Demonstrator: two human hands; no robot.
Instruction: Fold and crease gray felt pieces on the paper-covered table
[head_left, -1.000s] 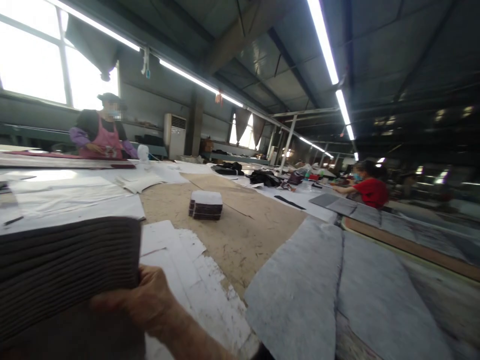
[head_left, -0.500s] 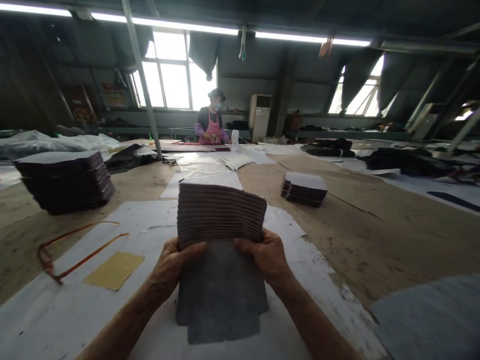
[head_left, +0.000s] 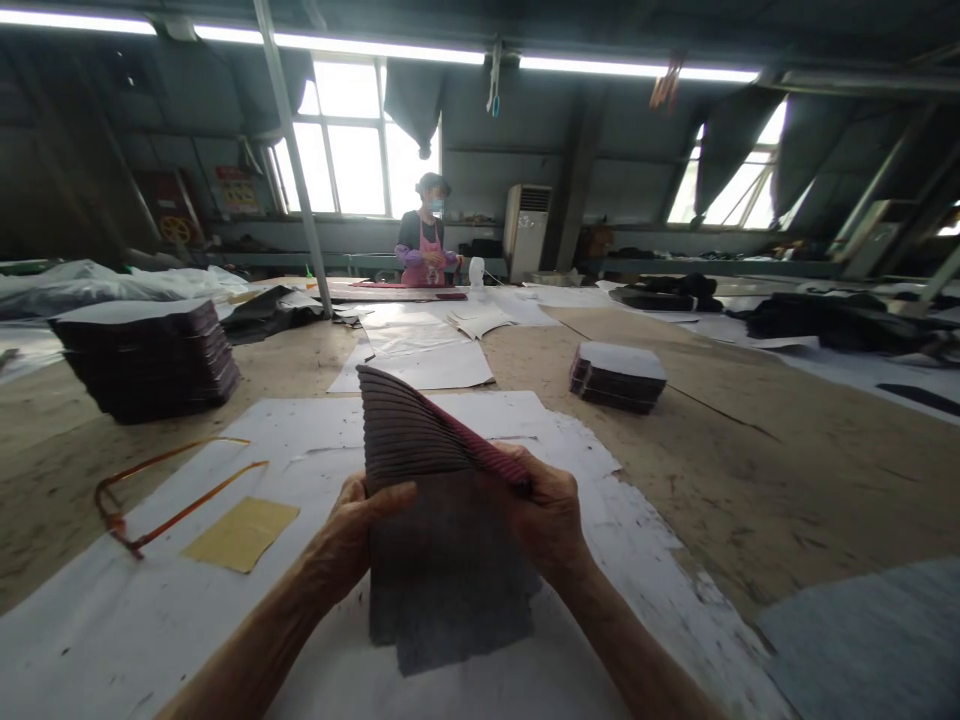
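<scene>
A stack of dark grey cut fabric pieces [head_left: 442,560] is held upright between my two hands, above white paper. My left hand [head_left: 352,530] grips its left edge, thumb lying across the front and fingers hidden behind. On the other side, my right hand [head_left: 544,505] is closed on the right edge, where the top layers are bent over and show a reddish, ribbed side. Along the top, the layers fan out in ridges. The stack's lower end has a narrower tab.
Orange-framed glasses [head_left: 127,530] and a yellow card [head_left: 241,534] lie at left on the white paper [head_left: 315,425]. Taller [head_left: 150,360] and smaller [head_left: 619,382] dark fabric stacks stand farther back. A person in a pink apron [head_left: 426,255] is across the table [head_left: 720,440].
My right hand has bent the stack's right upper corner, so the reddish side shows and the layers fan out. The left hand keeps its grip. The view has shifted slightly.
</scene>
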